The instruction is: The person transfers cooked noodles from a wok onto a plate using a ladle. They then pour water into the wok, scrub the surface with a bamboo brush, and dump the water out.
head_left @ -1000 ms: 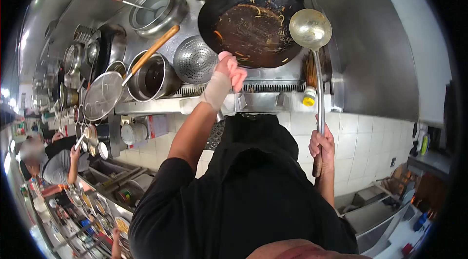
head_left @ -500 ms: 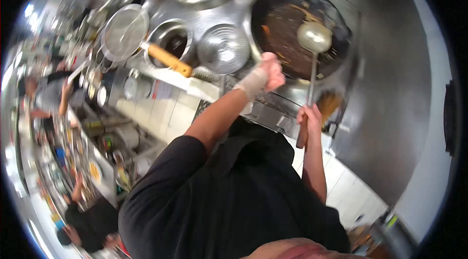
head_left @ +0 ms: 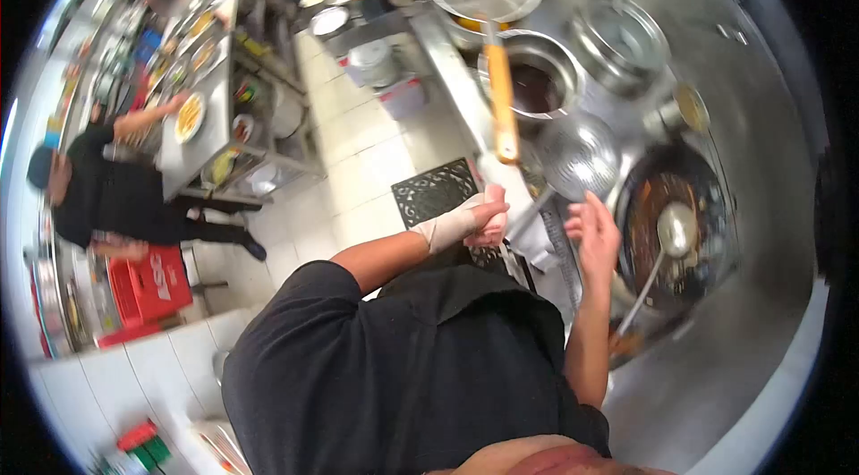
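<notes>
My left hand [head_left: 483, 217], its wrist wrapped in a pale bandage, is closed in a fist by the stove edge. The end of the skimmer's handle lies right beside its fingers; I cannot tell whether they hold it. My right hand [head_left: 594, 232] is raised with fingers apart and nothing in it. Above it lies the perforated skimmer [head_left: 582, 157]. Right of that hand, a dark wok [head_left: 632, 207] contains brown liquid and food scraps. A ladle [head_left: 677, 230] rests in the wok, its handle slanting down-left, apart from my hand.
A wooden-handled strainer [head_left: 504, 108] lies over metal pots [head_left: 573, 99] on the stove. A black mat [head_left: 434, 193] covers part of the tiled floor. At left, a person in black [head_left: 116, 180] stands at a counter by a plate of food [head_left: 190, 117] and a red crate [head_left: 150, 287].
My view has swung left. My right hand has let go of the ladle, which stays in the wok. My left hand has moved away from the wok's rim.
</notes>
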### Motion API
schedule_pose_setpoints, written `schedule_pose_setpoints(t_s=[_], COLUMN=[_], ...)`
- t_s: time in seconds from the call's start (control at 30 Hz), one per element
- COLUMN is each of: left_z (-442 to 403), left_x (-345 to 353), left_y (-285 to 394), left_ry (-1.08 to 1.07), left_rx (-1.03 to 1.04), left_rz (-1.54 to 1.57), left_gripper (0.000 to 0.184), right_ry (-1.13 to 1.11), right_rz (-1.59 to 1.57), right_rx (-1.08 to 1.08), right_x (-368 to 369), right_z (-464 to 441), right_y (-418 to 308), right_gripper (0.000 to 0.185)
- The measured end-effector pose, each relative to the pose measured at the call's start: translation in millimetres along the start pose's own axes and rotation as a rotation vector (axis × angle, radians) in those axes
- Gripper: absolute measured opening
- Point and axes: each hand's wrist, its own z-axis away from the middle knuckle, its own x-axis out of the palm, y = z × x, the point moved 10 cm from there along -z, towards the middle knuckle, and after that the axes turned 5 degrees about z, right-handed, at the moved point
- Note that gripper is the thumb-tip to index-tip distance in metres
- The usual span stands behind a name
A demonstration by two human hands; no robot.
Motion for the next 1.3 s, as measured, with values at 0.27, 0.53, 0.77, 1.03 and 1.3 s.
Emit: schedule_pose_setpoints(t_s=[0.27,0.53,0.77,1.03,1.3], left_z=[203.3,339.5,327.1,232.1,202.0], left_x=[-221.8,-305.4,-336.5,-336.2,-294.9], left_y=[-9.8,-85.6,-90.8,-64.5,3.8], left_ry=[0.596,0.968,1.041,0.804,0.842], left_rx=[0.294,0.272,0.185,-0.044,-0.185], left_rz=[0.14,0.463,0.447,0.183,0.151], left_gripper=[0.042,0.021,0.023,0.027,0.024], right_ry=[-0.458,-0.593,-0.396,0.207,0.675], right_rz=[-0.431,-0.402,-0.135,0.147,-0.859], right_rx=[0.318,0.378,0.275,0.506,0.739], right_x=[235.9,384.9,274.6,79.0,48.6], right_z=[-93.9,-63.2,-43.3,101.1,218.3], right_y=[60.8,15.5,53.8,277.7,365.6], right_gripper=[0.034,0.036,0.033,0.034,0.023])
